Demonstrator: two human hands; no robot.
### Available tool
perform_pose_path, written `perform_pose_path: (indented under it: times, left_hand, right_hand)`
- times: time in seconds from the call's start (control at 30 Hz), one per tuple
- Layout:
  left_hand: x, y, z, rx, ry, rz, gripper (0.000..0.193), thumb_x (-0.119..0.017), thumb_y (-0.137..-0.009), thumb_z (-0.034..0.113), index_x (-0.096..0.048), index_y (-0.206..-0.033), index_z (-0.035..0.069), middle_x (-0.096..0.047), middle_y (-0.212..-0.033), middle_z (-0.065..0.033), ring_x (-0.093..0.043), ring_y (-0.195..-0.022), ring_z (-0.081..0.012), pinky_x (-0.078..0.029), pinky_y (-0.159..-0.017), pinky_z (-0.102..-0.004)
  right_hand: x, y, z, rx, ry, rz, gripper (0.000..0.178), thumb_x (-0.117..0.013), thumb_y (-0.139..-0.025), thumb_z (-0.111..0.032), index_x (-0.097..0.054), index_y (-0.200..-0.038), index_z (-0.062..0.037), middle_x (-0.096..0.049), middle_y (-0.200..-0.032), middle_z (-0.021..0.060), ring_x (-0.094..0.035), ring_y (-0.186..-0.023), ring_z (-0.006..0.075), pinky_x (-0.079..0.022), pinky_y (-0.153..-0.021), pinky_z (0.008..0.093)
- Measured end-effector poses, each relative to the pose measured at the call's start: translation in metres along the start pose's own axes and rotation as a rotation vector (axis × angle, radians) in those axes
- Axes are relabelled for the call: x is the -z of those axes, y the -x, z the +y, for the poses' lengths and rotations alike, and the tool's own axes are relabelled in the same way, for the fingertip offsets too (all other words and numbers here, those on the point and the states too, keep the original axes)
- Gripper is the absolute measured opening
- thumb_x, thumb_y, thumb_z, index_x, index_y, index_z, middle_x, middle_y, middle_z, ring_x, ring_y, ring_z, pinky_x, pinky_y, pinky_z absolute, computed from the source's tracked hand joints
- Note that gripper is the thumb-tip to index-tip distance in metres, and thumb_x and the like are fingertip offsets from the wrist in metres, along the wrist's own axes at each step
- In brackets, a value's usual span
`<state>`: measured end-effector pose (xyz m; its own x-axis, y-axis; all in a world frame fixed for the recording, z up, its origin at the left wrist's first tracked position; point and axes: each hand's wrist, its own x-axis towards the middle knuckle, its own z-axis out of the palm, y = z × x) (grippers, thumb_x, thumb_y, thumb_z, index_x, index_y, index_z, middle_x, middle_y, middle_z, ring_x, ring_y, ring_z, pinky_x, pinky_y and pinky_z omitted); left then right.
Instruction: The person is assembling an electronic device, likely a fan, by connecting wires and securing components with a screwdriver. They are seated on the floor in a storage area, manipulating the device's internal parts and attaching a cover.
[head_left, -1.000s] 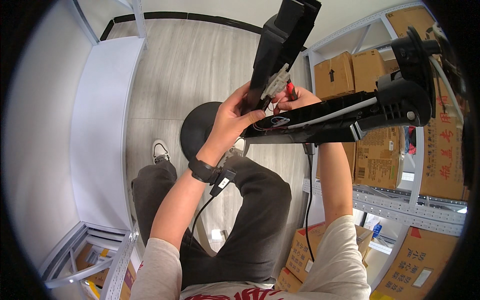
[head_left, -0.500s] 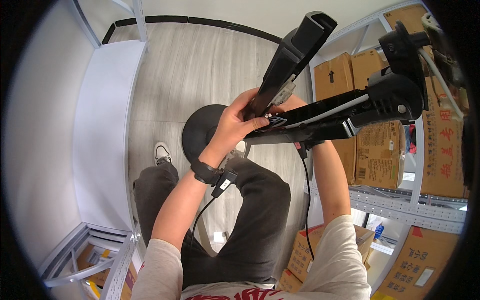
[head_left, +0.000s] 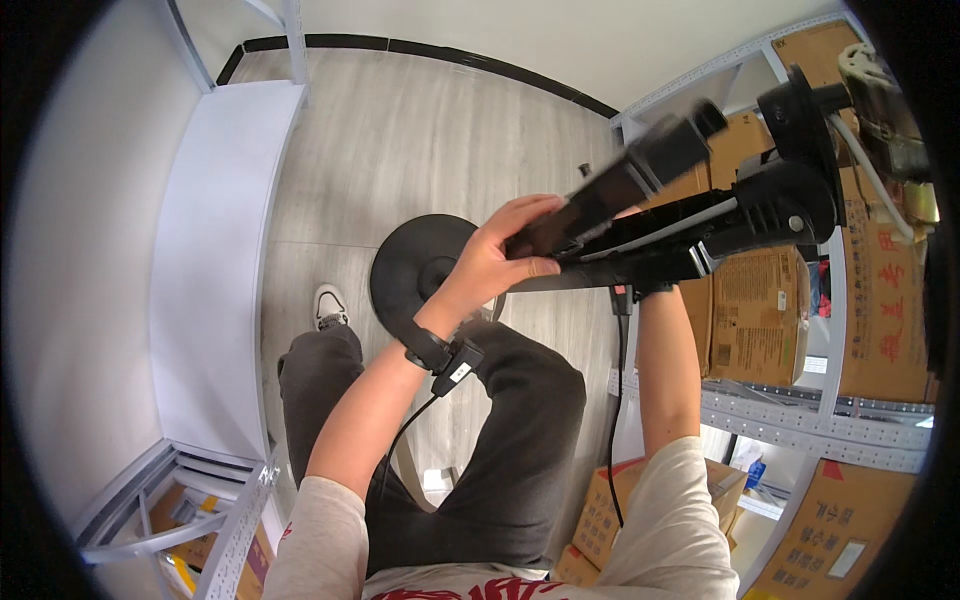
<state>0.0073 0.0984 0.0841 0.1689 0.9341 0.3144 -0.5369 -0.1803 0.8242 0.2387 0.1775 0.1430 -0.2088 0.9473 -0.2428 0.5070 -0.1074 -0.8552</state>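
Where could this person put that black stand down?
Bare wood floor lies between the white shelf on the left and the black round base. The right is crowded: a metal rack with cardboard boxes. Left hand grips the black stand.

Below my hands I see a round black disc (head_left: 420, 275) lying on the pale wood floor (head_left: 420, 130). Off to their left stands a white shelf board (head_left: 215, 270) on a metal frame. To their right a grey metal rack (head_left: 800, 425) holds brown cardboard boxes (head_left: 755, 305), and more boxes (head_left: 605, 510) sit low beside my right arm.
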Motion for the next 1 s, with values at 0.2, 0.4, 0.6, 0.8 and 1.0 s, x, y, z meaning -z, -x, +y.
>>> perform_pose_path:
  times: [0.2,0.4,0.6,0.8,1.0]
  left_hand:
    - [-0.002,-0.001,0.001,-0.080,-0.088,-0.086,0.069,-0.084,-0.075,0.013,-0.055,-0.138,0.010,-0.047,-0.144,-0.0090,-0.048,-0.132,-0.0234,-0.041,-0.110,-0.0361]
    - [-0.004,-0.001,0.004,-0.109,-0.169,-0.060,0.068,-0.083,-0.076,0.015,-0.056,-0.138,0.011,-0.048,-0.142,-0.0090,-0.051,-0.129,-0.0238,-0.043,-0.108,-0.0363]
    - [-0.005,-0.002,0.004,-0.117,-0.224,-0.074,0.069,-0.082,-0.075,0.012,-0.056,-0.139,0.010,-0.049,-0.142,-0.0089,-0.052,-0.127,-0.0240,-0.043,-0.107,-0.0361]
    - [-0.003,0.001,0.004,-0.128,-0.245,-0.045,0.071,-0.081,-0.073,0.008,-0.056,-0.139,0.011,-0.050,-0.142,-0.0088,-0.052,-0.128,-0.0241,-0.043,-0.108,-0.0359]
    - [-0.002,0.001,0.000,-0.097,-0.255,-0.094,0.075,-0.082,-0.078,0.028,-0.051,-0.142,0.006,-0.047,-0.146,-0.0123,-0.047,-0.134,-0.0263,-0.040,-0.110,-0.0378]
  right_hand:
    - [0.021,0.019,-0.025,0.130,-0.632,-0.227,0.078,-0.047,-0.093,-0.062,-0.049,-0.135,0.0042,-0.058,-0.129,0.0235,-0.057,-0.122,0.0339,-0.048,-0.104,0.0451]
    - [0.005,0.019,-0.017,0.246,-0.658,-0.251,0.081,-0.049,-0.093,-0.062,-0.047,-0.137,0.0058,-0.055,-0.133,0.0255,-0.055,-0.125,0.0342,-0.050,-0.103,0.0445]
    - [0.035,0.013,0.062,0.215,-0.791,0.150,0.069,-0.051,-0.097,-0.052,-0.045,-0.141,0.0016,-0.053,-0.139,0.0244,-0.051,-0.131,0.0358,-0.048,-0.106,0.0458]
    - [0.022,0.034,0.028,0.141,-1.139,0.178,0.037,-0.061,-0.097,-0.023,-0.056,-0.130,-0.0080,-0.063,-0.124,0.0070,-0.061,-0.111,0.0249,-0.051,-0.095,0.0404]
    - [0.012,0.043,-0.009,0.235,-1.018,0.178,0.043,-0.053,-0.101,-0.032,-0.053,-0.135,-0.0048,-0.060,-0.132,0.0112,-0.060,-0.116,0.0271,-0.048,-0.100,0.0407]
